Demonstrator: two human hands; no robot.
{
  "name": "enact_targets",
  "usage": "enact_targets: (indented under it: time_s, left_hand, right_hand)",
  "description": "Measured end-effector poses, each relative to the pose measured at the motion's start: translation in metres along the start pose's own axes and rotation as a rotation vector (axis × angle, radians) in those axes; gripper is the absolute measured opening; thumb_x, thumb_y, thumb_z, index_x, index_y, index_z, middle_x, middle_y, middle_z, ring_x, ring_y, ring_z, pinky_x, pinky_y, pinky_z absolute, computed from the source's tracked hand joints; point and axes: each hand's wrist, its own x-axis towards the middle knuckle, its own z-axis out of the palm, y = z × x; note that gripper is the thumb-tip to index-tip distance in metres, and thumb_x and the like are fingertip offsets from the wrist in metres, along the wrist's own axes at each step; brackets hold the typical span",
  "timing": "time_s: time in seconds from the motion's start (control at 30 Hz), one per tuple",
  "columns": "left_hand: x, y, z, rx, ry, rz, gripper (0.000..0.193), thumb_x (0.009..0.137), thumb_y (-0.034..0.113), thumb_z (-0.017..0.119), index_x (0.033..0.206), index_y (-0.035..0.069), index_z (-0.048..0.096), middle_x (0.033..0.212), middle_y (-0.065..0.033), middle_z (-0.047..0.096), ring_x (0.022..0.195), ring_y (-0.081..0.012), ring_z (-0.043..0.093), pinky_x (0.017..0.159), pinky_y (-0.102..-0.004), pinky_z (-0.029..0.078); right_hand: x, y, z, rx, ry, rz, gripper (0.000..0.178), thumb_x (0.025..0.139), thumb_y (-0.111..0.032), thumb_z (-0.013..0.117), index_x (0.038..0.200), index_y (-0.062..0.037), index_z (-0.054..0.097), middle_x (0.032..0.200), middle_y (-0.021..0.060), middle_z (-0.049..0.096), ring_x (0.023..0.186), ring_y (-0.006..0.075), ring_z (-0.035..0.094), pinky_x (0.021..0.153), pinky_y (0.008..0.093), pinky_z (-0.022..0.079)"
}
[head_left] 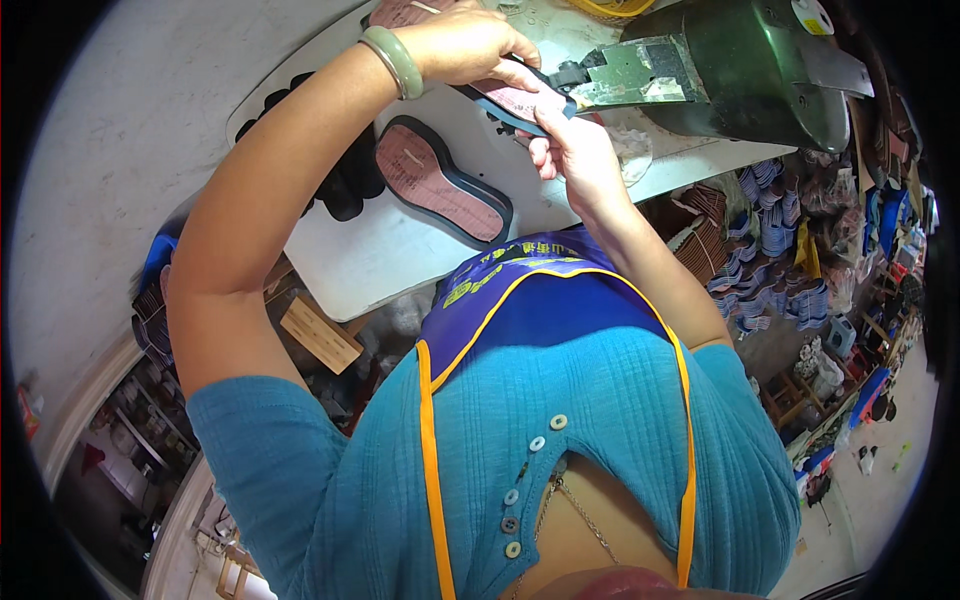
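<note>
A shoe sole with a pink top and dark rim is held at the head of a green sewing machine. My left hand presses its fingers on the sole's far side. My right hand pinches the near edge of the same sole, thumb on top and fingers curled below. The sole's end by the machine's head is partly hidden. Nearer me on the white table lies a second pink-topped sole. Part of another pink sole shows beyond my left wrist.
Several black pieces lie left of the second sole, partly behind my left arm. A yellow basket stands at the far edge. Bundled striped pieces are piled to the right below the table. A wooden block sits below the table's left side.
</note>
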Motion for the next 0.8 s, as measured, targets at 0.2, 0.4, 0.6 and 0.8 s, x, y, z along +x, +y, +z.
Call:
enact_targets:
  time_s: [0.2,0.4,0.6,0.8]
  left_hand:
    - [-0.015,0.003,0.029,0.066,0.102,-0.207,0.039,0.088,0.044,0.056,0.112,0.014,0.064,0.094,-0.0144,0.067,0.089,-0.0333,0.063,0.078,-0.0411,0.049]
    - [-0.024,0.023,0.049,-0.086,0.209,-0.337,0.04,0.09,0.042,0.052,0.118,0.015,0.06,0.1,-0.0153,0.066,0.093,-0.0339,0.063,0.081,-0.0412,0.048]
    - [-0.025,0.037,0.056,-0.201,0.249,-0.463,0.04,0.091,0.04,0.049,0.122,0.017,0.057,0.105,-0.0157,0.065,0.097,-0.0353,0.061,0.084,-0.0427,0.047]
    - [-0.025,0.041,0.063,-0.25,0.244,-0.579,0.044,0.092,0.038,0.052,0.128,0.013,0.053,0.112,-0.0179,0.063,0.103,-0.0334,0.06,0.089,-0.0373,0.046]
  right_hand:
    - [0.002,-0.004,-0.007,-0.139,0.026,-0.015,0.037,0.093,-0.032,0.056,0.085,0.0032,0.066,0.057,-0.0001,0.057,0.046,0.0062,0.048,0.044,0.018,0.036]
    - [0.005,-0.016,-0.023,-0.25,-0.028,-0.028,0.035,0.091,-0.034,0.058,0.076,-0.003,0.063,0.056,0.0006,0.058,0.044,0.0064,0.049,0.043,0.0178,0.036]
    - [0.005,-0.025,-0.023,-0.286,-0.006,-0.042,0.035,0.091,-0.032,0.057,0.072,-0.0033,0.063,0.058,0.0039,0.062,0.044,0.0063,0.053,0.041,0.0181,0.035]
    - [0.004,-0.026,-0.017,-0.322,0.017,-0.056,0.034,0.091,-0.032,0.057,0.073,-0.0038,0.064,0.059,0.004,0.064,0.045,0.0067,0.054,0.041,0.0187,0.036]
